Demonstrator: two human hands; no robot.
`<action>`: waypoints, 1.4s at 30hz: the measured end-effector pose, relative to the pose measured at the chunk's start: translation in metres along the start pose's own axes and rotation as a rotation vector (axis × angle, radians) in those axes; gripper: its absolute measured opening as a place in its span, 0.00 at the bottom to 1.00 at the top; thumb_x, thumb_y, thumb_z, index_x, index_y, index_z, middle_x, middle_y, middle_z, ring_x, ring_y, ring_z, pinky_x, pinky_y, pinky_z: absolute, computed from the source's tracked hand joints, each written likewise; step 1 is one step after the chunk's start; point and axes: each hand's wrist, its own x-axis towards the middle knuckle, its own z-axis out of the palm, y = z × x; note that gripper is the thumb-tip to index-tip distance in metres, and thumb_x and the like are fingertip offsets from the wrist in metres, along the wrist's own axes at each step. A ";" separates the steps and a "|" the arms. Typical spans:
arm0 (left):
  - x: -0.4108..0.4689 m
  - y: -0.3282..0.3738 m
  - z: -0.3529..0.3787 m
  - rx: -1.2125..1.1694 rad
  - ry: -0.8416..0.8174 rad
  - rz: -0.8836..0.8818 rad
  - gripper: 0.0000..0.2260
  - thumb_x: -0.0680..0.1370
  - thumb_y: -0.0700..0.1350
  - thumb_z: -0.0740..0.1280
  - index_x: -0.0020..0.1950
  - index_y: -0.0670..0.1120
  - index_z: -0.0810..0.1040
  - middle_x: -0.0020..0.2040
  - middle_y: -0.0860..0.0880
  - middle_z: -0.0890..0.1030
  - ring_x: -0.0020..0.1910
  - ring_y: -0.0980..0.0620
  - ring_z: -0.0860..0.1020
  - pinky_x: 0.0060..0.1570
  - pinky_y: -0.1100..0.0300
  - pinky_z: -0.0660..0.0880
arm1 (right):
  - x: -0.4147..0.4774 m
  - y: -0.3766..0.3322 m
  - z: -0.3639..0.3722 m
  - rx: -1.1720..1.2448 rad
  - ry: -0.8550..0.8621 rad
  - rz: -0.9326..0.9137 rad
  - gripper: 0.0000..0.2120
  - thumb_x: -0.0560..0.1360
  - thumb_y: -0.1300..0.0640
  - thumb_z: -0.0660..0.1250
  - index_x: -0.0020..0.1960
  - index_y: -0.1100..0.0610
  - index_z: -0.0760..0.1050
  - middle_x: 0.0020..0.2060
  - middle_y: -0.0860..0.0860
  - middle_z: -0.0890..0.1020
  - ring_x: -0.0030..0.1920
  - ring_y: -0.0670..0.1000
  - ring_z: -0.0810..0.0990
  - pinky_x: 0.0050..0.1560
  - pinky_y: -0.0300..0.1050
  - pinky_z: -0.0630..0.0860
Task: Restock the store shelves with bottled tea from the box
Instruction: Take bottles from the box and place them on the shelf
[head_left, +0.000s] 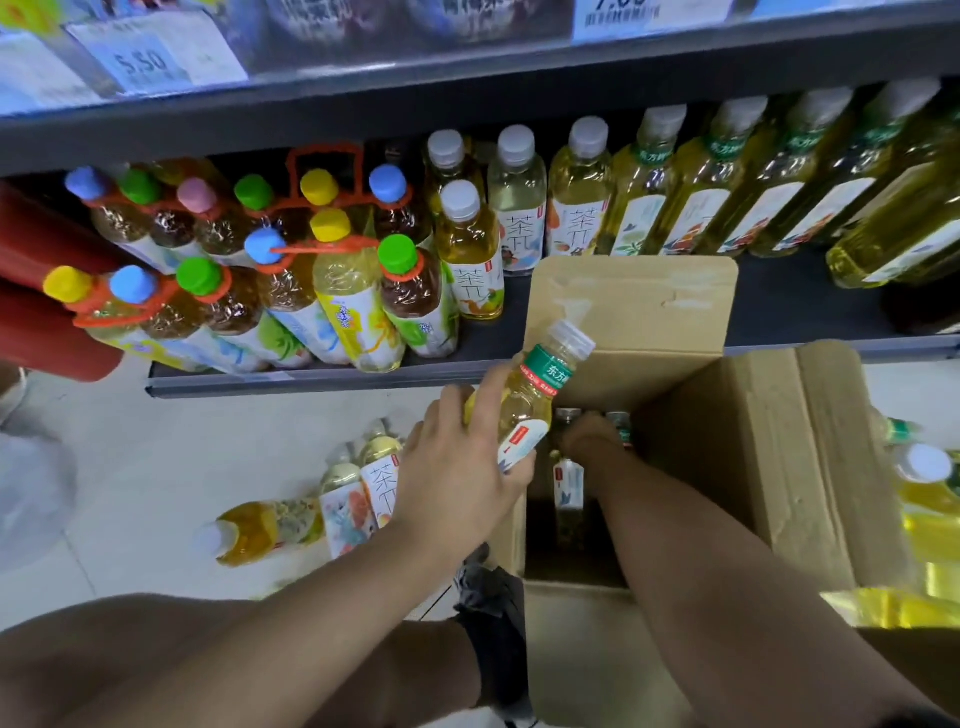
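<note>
Price tag (143, 65) top left; red packs (52, 332) far left; white bag (31, 499) on tiled floor (156, 441).

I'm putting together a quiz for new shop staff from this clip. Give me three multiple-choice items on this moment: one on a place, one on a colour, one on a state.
1. Where is the right hand?
A. down in the box
B. in a pocket
C. behind the back

2. What colour is the neck band of the bottle that the left hand holds?
A. red
B. green
C. blue

3. How is the box?
A. taped shut
B. open at the top
C. folded flat

Key: 1 A, it reaches in past the rim; 2 B, the band is plainly green; 3 B, its flaps stand apart.
</note>
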 end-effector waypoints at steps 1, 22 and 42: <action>0.000 0.000 0.000 -0.007 -0.013 -0.004 0.40 0.70 0.59 0.73 0.76 0.56 0.55 0.57 0.47 0.74 0.54 0.45 0.76 0.47 0.51 0.76 | -0.007 0.001 -0.005 0.030 0.005 -0.027 0.26 0.72 0.39 0.68 0.61 0.57 0.78 0.60 0.56 0.81 0.60 0.58 0.79 0.59 0.49 0.75; -0.042 0.092 -0.192 -0.565 0.277 -0.011 0.38 0.68 0.57 0.74 0.73 0.52 0.61 0.63 0.46 0.75 0.58 0.43 0.78 0.52 0.46 0.78 | -0.353 -0.016 -0.277 0.116 0.502 -0.708 0.13 0.69 0.48 0.73 0.38 0.57 0.75 0.37 0.52 0.77 0.40 0.55 0.79 0.36 0.46 0.69; 0.036 0.202 -0.507 -0.547 0.711 0.359 0.34 0.71 0.57 0.77 0.71 0.58 0.62 0.56 0.57 0.74 0.62 0.52 0.65 0.56 0.57 0.69 | -0.574 -0.135 -0.546 0.280 1.033 -1.199 0.17 0.71 0.45 0.74 0.54 0.51 0.74 0.45 0.44 0.75 0.47 0.46 0.76 0.43 0.43 0.69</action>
